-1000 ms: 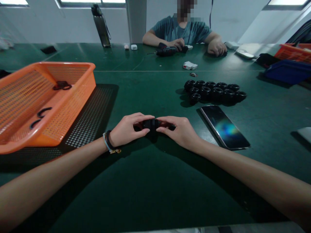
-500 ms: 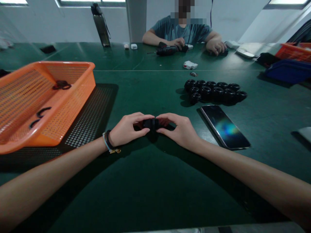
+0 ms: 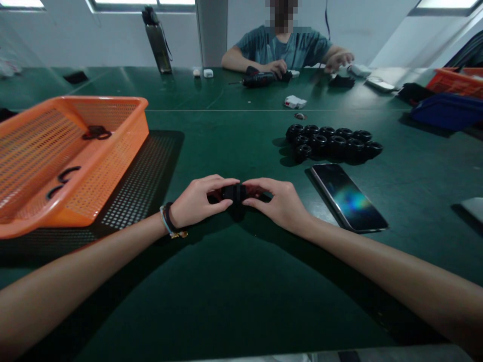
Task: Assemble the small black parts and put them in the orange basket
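Note:
Between my two hands, low over the green table (image 3: 211, 301), is a small black part (image 3: 236, 192) with a raised collar around its middle. My left hand (image 3: 199, 200) pinches its left end between thumb and fingers. The thumb and fingers of my right hand (image 3: 281, 203) close on its right end. Its exact kind is hard to make out, as my fingertips cover both ends. To the right beyond my hands stands a cluster of several glossy black round parts (image 3: 337, 144) with holes in their tops.
An orange mesh basket (image 3: 124, 166) on the left holds a few black rings (image 3: 70, 173). A smartphone (image 3: 349, 196) lies right of my right hand. Across the table a person (image 3: 279, 50) sits near a power drill (image 3: 258, 79). A bottle (image 3: 156, 42) and blue bin (image 3: 449, 110) stand farther off.
My hands and the black part stay in place. Across the table, the other person's hand at the right has lifted off a dark object, which stays on the table.

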Demonstrator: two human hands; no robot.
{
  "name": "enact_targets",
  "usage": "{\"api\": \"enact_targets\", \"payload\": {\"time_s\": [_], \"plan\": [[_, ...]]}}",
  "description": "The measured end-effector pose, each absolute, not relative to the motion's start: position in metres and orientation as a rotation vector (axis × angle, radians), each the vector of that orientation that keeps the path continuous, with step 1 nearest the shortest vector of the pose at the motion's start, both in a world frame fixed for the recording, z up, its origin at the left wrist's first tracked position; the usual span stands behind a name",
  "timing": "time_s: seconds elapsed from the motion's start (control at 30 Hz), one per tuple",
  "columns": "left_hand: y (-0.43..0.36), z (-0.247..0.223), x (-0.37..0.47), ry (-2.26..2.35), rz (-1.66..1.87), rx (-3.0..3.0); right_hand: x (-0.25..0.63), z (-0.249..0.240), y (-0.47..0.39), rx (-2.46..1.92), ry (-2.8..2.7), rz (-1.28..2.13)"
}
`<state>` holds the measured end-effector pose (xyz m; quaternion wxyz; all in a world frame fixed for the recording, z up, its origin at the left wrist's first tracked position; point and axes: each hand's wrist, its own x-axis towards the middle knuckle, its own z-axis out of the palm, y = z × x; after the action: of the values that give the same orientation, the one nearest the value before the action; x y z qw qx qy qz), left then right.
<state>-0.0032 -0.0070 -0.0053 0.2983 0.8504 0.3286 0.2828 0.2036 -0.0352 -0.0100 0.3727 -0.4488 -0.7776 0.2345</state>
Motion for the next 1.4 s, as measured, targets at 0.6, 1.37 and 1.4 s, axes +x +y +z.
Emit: {"api": "enact_targets", "payload": {"time_s": [0.6, 1.37, 1.4], "plan": [[-0.0067, -0.0056, -0.0038, 0.865, 0.746, 2.291, 0.2044, -0.0103, -0.0350, -1.181, -2.023, 0.569], [-0.0044, -0.0057, -0.0027, 0.906, 0.703, 2.189, 0.2049, -0.0105, -0.0356, -1.155, -2.004, 0.606], [-0.0045, -0.0057, -0.0026, 0.906, 0.702, 2.191, 0.2044, -0.0105, -0.0357, -1.149, -1.989, 0.624]]}}
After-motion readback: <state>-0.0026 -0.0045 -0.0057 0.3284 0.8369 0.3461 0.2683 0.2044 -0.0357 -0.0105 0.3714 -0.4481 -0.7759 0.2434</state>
